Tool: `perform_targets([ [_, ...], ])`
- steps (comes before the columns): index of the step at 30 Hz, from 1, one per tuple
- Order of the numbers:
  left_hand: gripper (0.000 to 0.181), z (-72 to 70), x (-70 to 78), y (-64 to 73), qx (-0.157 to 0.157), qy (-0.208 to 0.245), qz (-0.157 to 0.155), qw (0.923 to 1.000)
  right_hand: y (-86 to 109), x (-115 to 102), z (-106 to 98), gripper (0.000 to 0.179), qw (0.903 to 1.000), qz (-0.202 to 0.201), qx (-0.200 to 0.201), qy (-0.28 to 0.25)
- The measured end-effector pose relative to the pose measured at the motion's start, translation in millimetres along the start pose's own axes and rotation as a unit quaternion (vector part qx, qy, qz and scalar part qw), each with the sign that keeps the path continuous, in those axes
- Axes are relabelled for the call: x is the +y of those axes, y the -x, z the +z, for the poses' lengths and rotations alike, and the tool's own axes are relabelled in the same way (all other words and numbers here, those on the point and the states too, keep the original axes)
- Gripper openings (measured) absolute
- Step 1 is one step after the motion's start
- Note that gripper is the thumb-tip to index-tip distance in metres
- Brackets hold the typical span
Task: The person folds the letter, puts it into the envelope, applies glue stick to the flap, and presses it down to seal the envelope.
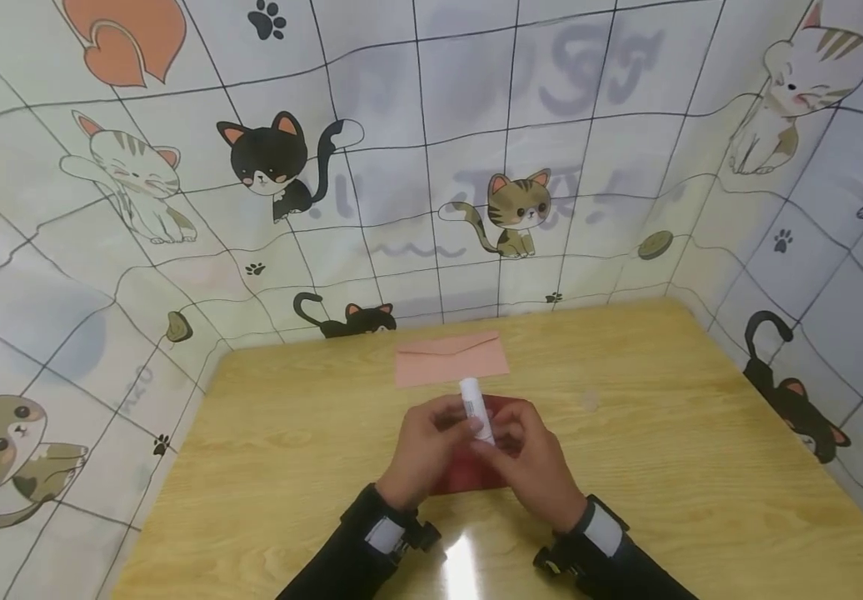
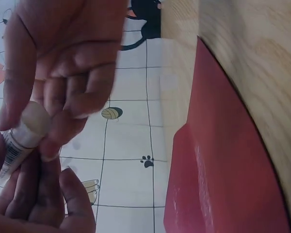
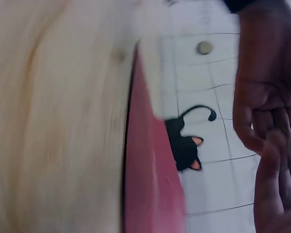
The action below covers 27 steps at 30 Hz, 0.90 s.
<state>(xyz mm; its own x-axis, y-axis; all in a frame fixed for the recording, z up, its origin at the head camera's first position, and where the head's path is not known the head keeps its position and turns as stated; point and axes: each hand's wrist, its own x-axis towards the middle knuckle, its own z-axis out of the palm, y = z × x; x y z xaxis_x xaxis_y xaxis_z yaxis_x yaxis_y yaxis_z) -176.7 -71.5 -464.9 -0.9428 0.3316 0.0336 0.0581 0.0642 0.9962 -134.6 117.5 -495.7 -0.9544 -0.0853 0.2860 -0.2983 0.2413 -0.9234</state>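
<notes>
Over the table, both hands hold a white glue stick (image 1: 472, 397), tilted with its upper end pointing up and away. The left hand (image 1: 424, 450) pinches it around the middle, its thumb across the front. At the lower end, the right hand (image 1: 541, 468) has its thumb and fingers around the stick. In the left wrist view the round end of the glue stick (image 2: 37, 119) shows between the right hand's thumb and finger. A red envelope (image 1: 472, 471) lies flat beneath the hands, partly covered by them. Only an edge of the stick shows in the right wrist view.
A pink envelope (image 1: 452, 367) with its flap facing up lies behind the red one. Right of it is a small, pale, see-through piece (image 1: 591, 401) on the wooden table (image 1: 281, 450). A cat-patterned cloth (image 1: 401, 167) surrounds the table's back and sides.
</notes>
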Motion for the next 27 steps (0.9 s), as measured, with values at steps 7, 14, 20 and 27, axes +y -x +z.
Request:
perform_targets([
  [7,0.032,-8.0,-3.8,-7.4,-0.036,0.044,-0.025,0.9981,-10.3,17.7,-9.9,0.017,0.927,0.107,-0.14,-0.331],
  [14,0.026,-6.2,-1.7,-7.0,0.021,0.07,-0.006,0.9973,-15.8,10.3,2.5,0.014,0.9521,0.1,-0.103,-0.27],
  [20,0.033,0.2,2.6,-9.2,0.071,0.075,-0.007,0.9946,-22.5,-4.8,14.9,0.038,0.9993,0.034,0.01,0.007],
  [27,0.027,-2.9,8.0,-16.3,0.085,0.084,0.011,0.9927,-32.7,-10.3,11.9,0.038,0.9991,0.033,0.015,-0.021],
])
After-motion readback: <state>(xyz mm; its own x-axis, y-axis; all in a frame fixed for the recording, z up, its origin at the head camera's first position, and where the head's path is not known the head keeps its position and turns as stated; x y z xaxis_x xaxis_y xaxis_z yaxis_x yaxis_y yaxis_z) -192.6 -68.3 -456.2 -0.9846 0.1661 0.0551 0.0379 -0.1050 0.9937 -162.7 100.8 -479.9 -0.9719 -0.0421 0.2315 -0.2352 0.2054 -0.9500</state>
